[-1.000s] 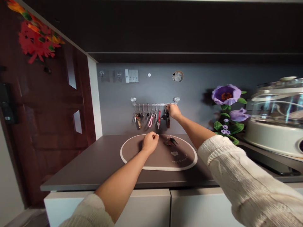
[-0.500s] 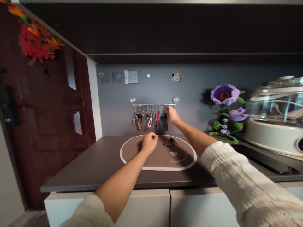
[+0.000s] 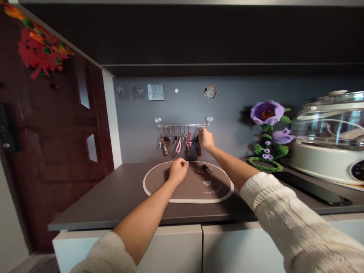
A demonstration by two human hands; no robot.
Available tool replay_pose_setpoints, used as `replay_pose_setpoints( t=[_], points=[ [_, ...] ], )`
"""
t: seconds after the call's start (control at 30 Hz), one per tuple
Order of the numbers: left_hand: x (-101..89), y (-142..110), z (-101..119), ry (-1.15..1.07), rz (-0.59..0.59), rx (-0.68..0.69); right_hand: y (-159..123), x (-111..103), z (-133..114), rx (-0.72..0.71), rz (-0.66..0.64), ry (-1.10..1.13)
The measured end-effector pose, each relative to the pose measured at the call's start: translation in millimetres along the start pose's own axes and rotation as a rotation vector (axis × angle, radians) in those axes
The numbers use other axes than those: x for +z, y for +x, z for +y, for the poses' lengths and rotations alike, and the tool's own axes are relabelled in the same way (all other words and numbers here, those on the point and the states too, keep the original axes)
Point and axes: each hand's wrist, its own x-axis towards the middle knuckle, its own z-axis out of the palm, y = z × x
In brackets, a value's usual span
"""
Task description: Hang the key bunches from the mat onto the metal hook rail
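My right hand (image 3: 206,139) is raised to the right end of a clear hook rail (image 3: 183,125) on the wall, its fingers pinched together. Whatever is between those fingertips is hidden. Just left of it hangs a key ring with a dark brown tag (image 3: 199,149). Farther left on the rail hang several key sets, one with a pink loop (image 3: 179,145) and one with a red strap (image 3: 189,139). Low over the oval brown mat (image 3: 159,185), my left hand (image 3: 178,170) is closed; its contents cannot be made out. Loose keys (image 3: 205,168) lie on the mat to its right.
Purple artificial flowers (image 3: 267,113) stand right of my right arm, beside a white appliance with a clear top (image 3: 327,151). A black phone (image 3: 315,189) lies on the counter (image 3: 93,197). A dark shelf (image 3: 182,34) overhangs. Left is a dark red door (image 3: 65,151).
My right hand has shifted slightly right along the rail, and the ring of the brown-tagged keys now shows on its hook. My left hand stays closed over the mat. The view has moved slightly.
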Motion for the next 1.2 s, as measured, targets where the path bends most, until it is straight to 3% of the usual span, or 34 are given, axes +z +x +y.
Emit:
replay_pose_setpoints(
  t=[0.2,0.5,0.87,1.03,1.2],
  points=[
    [-0.9,0,1,-0.003,-0.003,0.000,-7,-11,-6,-0.031,0.010,-0.023],
    [-1.7,-2,1,-0.026,-0.048,0.027,-20,-24,-10,0.001,0.036,0.147],
    [-1.9,-2,0,-0.044,-0.099,0.090,-78,-22,3,0.204,-0.100,0.438],
    [-2.4,-3,0,-0.033,-0.116,0.083,-98,-22,24,0.231,-0.102,0.321],
    [-3.8,-4,2,0.029,-0.139,0.089,-101,-20,42,0.261,-0.172,0.091]
  ],
)
